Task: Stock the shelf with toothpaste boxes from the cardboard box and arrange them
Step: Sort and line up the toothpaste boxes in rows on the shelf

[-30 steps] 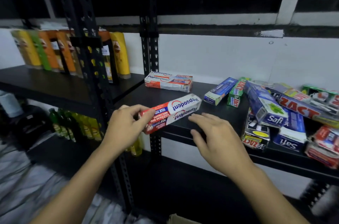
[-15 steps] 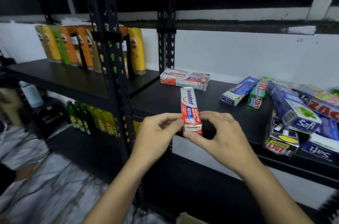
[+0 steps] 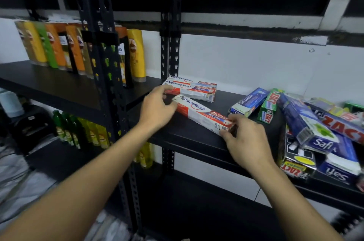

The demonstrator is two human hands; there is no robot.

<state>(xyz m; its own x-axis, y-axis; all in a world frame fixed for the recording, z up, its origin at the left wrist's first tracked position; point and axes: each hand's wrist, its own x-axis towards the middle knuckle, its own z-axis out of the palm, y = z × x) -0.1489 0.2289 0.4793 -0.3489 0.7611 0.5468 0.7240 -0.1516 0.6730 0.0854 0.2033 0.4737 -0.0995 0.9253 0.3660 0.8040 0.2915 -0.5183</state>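
Pepsodent box: red and white, it lies slantwise low over the black shelf. Its far end points toward the back left and its near end toward the front edge. I cannot tell whether its underside touches the board.
Left fingers: curled round the far end of the box, gripping it.
Right fingers: pinching the near end, with my forefinger on top and my thumb at the front corner.
Stack behind: two more Pepsodent cartons lie flat at the back of the shelf, one on the other, just beside the end my left fingers hold.
Blue carton: lies to the right of my box, apart from it.
Green Zact carton: lies just beside the blue one.
Pile: Safi and Zact cartons are heaped crosswise at the right end of the shelf, and some overhang its front edge.
Pouches: yellow, green and orange, upright in a row on the neighbouring shelf to the left.
Bottles: green and yellow, standing on the level below the pouches.
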